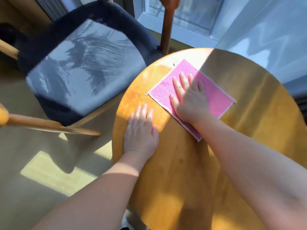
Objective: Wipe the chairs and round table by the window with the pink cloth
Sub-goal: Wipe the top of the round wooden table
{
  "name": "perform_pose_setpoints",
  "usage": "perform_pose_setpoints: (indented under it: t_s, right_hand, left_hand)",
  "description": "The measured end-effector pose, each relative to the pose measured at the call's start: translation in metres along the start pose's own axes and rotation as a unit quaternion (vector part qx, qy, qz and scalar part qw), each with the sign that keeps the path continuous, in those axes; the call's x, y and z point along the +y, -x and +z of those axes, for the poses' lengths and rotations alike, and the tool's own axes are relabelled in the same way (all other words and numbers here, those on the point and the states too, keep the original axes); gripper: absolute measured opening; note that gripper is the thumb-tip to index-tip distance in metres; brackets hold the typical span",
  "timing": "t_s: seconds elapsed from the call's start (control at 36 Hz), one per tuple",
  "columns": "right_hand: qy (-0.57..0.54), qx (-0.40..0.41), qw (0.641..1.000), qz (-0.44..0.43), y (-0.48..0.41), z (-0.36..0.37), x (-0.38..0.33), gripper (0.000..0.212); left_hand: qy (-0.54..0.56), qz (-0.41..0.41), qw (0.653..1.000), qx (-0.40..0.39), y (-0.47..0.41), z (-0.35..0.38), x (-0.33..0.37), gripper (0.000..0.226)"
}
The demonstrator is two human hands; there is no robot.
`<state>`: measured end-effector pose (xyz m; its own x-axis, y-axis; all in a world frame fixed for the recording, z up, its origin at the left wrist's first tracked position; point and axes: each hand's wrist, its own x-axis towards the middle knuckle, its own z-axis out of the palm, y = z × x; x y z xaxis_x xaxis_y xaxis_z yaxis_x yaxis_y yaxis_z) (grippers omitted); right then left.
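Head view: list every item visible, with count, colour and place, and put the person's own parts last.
Round table: one, honey-coloured wood, centre right.
Pink cloth: one, pink with pale edging, flat on the table's far side.
Chair: one, dark blue seat with light wooden frame, left of the table.
Wooden post: one, dark brown, upright behind the table.
Window: one, white frame, top.
Floor: pale, sunlit patches, lower left.
Left hand: flat on bare table.
Right hand: flat on the cloth.
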<state>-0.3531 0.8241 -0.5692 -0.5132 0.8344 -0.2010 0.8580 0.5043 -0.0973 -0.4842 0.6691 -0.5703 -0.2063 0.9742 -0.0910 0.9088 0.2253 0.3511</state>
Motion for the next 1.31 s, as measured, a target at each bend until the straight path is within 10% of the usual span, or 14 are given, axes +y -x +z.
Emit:
perform_pose_setpoints:
  t_s: [0.69,1.31]
  right_hand:
    - [0.009,0.019,0.999,-0.031,-0.092,-0.011,-0.023,0.061]
    - [-0.064,0.005,0.980,0.187,0.124,0.019,0.093,0.070]
  left_hand:
    - [-0.052,-0.001,0.998,-0.025,-0.004,0.002,0.001,0.060]
    - [-0.057,-0.006,0.998,-0.014,-0.003,0.001,0.003,0.060]
